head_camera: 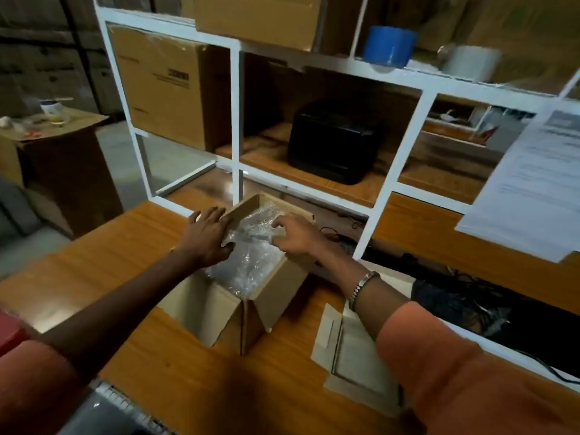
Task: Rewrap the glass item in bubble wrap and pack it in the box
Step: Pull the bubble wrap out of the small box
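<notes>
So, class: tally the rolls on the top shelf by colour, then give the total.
Blue roll: 1
White roll: 1
Total: 2

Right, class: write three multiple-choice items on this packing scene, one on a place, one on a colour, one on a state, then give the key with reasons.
1. Where is the bubble wrap?
A. on the shelf
B. inside the open box
C. on the floor

2. What colour is the tape roll on the upper shelf?
A. blue
B. red
C. green

3. What state are the box flaps in?
A. taped shut
B. folded closed
C. open

Key: B, the wrap fills the box under both hands, left and right; A, the roll is plainly blue; C, the flaps stand out from the box.
</notes>
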Tool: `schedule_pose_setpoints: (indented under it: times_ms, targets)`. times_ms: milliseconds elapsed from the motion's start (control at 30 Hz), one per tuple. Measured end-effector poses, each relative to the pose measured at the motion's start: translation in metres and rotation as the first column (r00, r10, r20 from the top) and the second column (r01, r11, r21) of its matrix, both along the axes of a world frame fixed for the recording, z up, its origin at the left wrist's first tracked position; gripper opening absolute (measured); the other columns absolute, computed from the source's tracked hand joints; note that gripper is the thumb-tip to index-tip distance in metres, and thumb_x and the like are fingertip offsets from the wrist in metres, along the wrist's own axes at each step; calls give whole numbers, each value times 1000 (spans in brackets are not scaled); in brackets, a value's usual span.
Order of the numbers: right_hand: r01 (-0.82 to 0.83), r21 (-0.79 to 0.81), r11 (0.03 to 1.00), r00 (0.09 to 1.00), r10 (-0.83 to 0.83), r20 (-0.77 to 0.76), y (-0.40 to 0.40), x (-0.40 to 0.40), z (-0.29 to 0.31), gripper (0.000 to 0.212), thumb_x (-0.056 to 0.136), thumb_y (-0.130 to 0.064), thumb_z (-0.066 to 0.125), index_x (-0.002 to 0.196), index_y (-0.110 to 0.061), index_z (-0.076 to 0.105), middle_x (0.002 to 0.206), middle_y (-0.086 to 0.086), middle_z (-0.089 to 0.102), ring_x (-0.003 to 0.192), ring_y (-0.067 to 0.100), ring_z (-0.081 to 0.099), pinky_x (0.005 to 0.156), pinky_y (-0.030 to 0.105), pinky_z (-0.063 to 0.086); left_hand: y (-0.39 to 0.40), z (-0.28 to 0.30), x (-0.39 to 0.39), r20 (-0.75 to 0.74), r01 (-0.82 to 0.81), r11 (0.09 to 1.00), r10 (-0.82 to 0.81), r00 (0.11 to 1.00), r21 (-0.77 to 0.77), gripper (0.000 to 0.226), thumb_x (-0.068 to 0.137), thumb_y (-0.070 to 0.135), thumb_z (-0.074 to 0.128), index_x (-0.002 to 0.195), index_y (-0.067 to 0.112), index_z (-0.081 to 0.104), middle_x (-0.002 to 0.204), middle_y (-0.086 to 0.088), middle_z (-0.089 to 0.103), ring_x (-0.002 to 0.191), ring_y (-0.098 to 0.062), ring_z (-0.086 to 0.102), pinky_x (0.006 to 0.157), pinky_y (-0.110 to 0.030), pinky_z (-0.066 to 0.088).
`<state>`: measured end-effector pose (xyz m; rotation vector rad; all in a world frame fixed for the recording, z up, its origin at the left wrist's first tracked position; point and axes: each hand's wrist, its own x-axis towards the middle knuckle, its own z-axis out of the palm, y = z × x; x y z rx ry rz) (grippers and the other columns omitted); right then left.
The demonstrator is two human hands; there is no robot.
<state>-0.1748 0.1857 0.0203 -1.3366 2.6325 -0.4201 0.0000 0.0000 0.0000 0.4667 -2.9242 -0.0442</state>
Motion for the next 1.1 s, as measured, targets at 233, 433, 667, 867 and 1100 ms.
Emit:
schedule_pose_setpoints:
  times_ms: [233, 433, 667, 867, 1100]
  targets:
    - [-214, 270, 939, 965, 161, 207, -54, 2, -36, 86, 84, -54, 83, 157, -33, 43, 150, 5, 57, 130, 26, 58, 106, 43, 51, -40, -28, -20, 149, 111, 988, -93, 984, -112, 56, 99, 60, 52, 141, 26, 66, 176, -14, 19, 164, -32, 8, 129, -56, 9]
    - [-274, 159, 949, 958, 255, 129, -69, -11, -33, 16, 92, -26, 80, 101, -12, 80, 94, 1, 76, 85, 20, 69, 78, 33, 53, -56, -25, -36, 194, 172, 981, -152, 969, -91, 49, 102, 54, 54, 144, 30, 64, 178, -13, 9, 165, -31, -2, 130, -56, 2]
    - [-101, -103, 990, 970, 121, 213, -40, -56, 25, 7, 95, -25, 77, 100, -29, 75, 108, -1, 74, 104, 20, 68, 93, 39, 53, -49, 6, -59, -55, 262, 954, -256, 965, 145, 81, 97, 66, 20, 163, 22, 38, 173, -11, 30, 161, -30, 22, 130, -55, 9]
    - [286, -356, 890, 883, -100, 458, 35, -79, 62, 8, 97, -8, 71, 99, -15, 74, 95, 1, 71, 83, 13, 67, 75, 30, 53, 11, 36, -76, -352, 380, 775, -217, 911, 505, 61, 108, 62, 38, 161, 32, 40, 165, 0, 45, 149, -22, 44, 121, -50, 36]
    - [403, -437, 804, 887, -225, 403, 139, -79, 67, 9, 102, -15, 68, 106, -15, 76, 106, 2, 74, 95, 16, 69, 77, 29, 55, 100, 38, -94, -181, 369, 797, -322, 929, 478, 99, 87, 76, 67, 166, 39, 19, 170, -3, 37, 153, -29, 40, 122, -51, 35]
